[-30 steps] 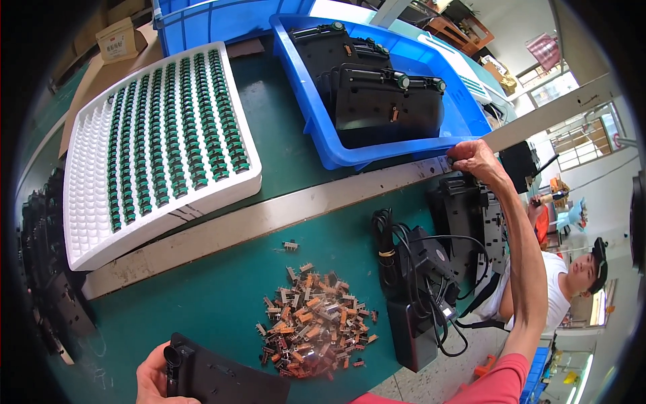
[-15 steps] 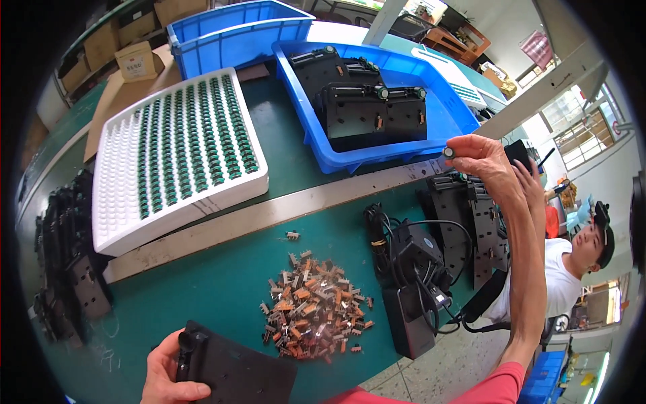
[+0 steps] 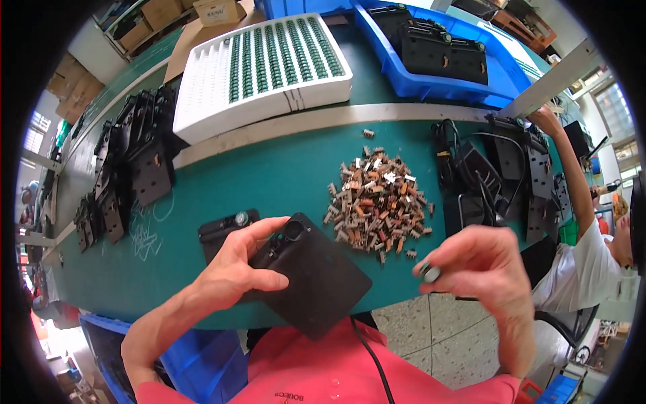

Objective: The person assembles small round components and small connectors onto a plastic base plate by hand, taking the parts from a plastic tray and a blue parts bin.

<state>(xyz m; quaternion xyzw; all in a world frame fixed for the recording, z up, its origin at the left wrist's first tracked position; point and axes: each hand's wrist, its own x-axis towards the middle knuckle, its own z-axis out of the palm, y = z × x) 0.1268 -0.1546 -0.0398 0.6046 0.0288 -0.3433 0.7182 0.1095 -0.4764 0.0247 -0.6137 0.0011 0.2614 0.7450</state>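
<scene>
My left hand (image 3: 232, 273) grips a flat black plastic housing (image 3: 323, 283) near its corner, by a round socket; the panel is tilted over the table's near edge. Right of it, apart from the housing, my right hand (image 3: 481, 269) pinches a small round green-and-silver part (image 3: 429, 272) between thumb and fingertips. Another black housing (image 3: 217, 230) lies on the table, partly hidden behind my left hand. A heap of small slide switches (image 3: 377, 205), metal and brown, lies beyond and between my hands.
A white foam tray (image 3: 269, 112) holds rows of green round parts. A blue bin (image 3: 431, 91) contains black housings. More housings (image 3: 151, 172) are stacked left. Black adapters and cables (image 3: 478, 172) lie right, near a seated co-worker (image 3: 582, 269) whose arm reaches toward the bin.
My right hand has come down and nearer with the round part. My left hand has lifted the housing more into view. The view has shifted, showing the co-worker's arm stretched toward the bin.
</scene>
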